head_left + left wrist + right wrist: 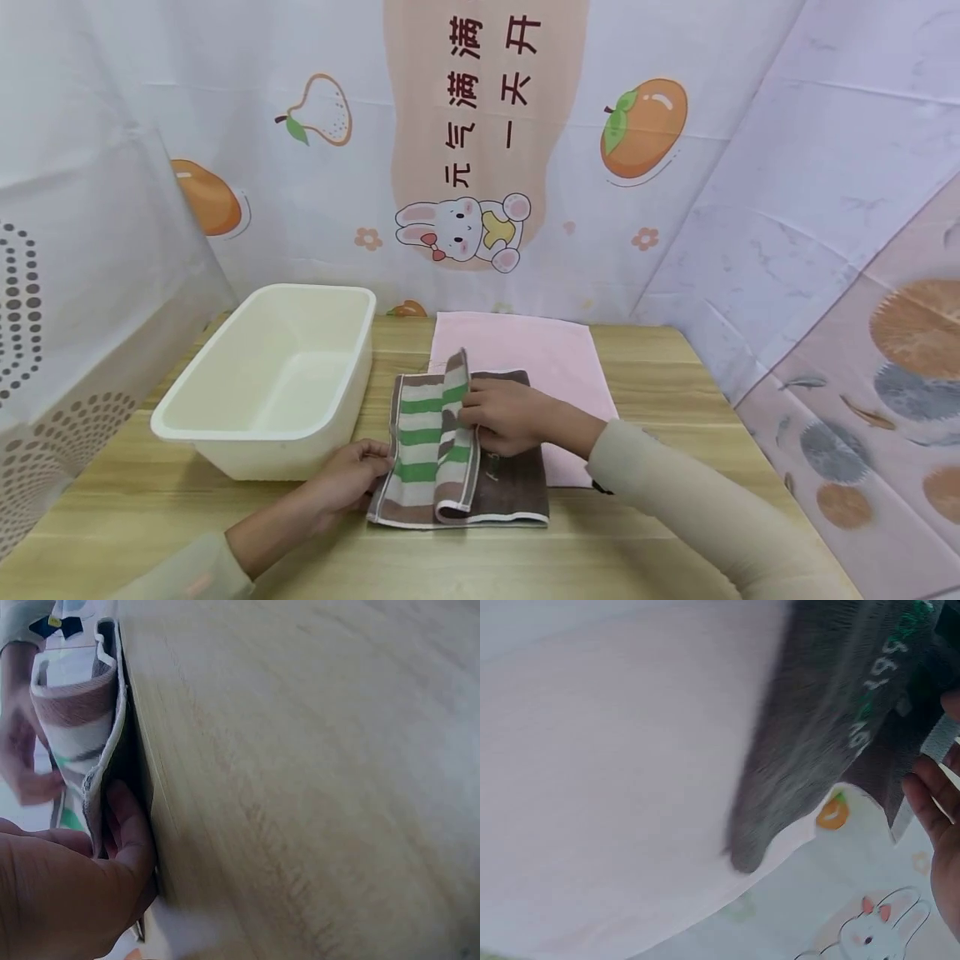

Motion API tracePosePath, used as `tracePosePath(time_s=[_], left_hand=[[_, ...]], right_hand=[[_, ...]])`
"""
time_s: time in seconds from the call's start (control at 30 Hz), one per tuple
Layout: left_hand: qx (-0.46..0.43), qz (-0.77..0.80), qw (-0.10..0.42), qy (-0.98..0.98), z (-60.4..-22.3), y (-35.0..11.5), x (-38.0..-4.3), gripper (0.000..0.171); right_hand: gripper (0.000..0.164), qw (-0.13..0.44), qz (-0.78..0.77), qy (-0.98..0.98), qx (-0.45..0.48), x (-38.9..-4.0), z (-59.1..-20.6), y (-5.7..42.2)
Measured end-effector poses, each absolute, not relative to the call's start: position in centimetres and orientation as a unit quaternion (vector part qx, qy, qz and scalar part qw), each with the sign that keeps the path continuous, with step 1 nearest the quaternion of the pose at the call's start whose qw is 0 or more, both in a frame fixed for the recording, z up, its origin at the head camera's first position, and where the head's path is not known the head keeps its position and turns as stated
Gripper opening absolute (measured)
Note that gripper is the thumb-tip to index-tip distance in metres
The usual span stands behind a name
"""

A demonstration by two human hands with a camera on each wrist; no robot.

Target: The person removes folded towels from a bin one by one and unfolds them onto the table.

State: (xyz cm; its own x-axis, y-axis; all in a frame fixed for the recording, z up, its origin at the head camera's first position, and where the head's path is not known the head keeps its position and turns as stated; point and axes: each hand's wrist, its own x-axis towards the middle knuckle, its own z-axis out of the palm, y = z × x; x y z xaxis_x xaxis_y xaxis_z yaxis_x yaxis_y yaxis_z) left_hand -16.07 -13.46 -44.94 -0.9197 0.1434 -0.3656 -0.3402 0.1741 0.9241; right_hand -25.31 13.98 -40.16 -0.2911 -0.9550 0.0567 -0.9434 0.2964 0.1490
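A towel with green, white and brown stripes point(418, 435) lies partly folded on the table, its dark brown side point(517, 483) with small lettering showing at the right. My left hand point(347, 477) pinches its left edge, thumb above and fingers tucked under the cloth, as the left wrist view shows on the towel point(75, 727). My right hand point(510, 414) pinches a raised flap near the middle, lifting that edge off the layer below. In the right wrist view the fingers of my right hand point(939, 802) are at the cloth's pale-trimmed border.
A pink cloth point(517, 342) lies flat behind and partly under the towel. To the left stands a deep cream plastic basin point(262, 458), close to my left hand. A printed curtain point(330, 217) hangs along the back of the wooden table point(645, 367).
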Motion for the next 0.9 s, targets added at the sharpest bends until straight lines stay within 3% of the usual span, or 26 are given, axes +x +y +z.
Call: tracePosePath(time_s=[0.33, 0.9], left_hand=[[-0.063, 0.638, 0.190, 0.744, -44.8, -13.6, -16.2, 0.026], [-0.058, 0.637, 0.190, 0.745, -45.0, -13.4, -16.1, 0.027]], right_hand=[[0.009, 0.109, -0.029, -0.804, 0.584, -24.1, -39.8, 20.8], [0.015, 0.093, -0.011, -0.848, 0.522, -22.5, -41.3, 31.6]])
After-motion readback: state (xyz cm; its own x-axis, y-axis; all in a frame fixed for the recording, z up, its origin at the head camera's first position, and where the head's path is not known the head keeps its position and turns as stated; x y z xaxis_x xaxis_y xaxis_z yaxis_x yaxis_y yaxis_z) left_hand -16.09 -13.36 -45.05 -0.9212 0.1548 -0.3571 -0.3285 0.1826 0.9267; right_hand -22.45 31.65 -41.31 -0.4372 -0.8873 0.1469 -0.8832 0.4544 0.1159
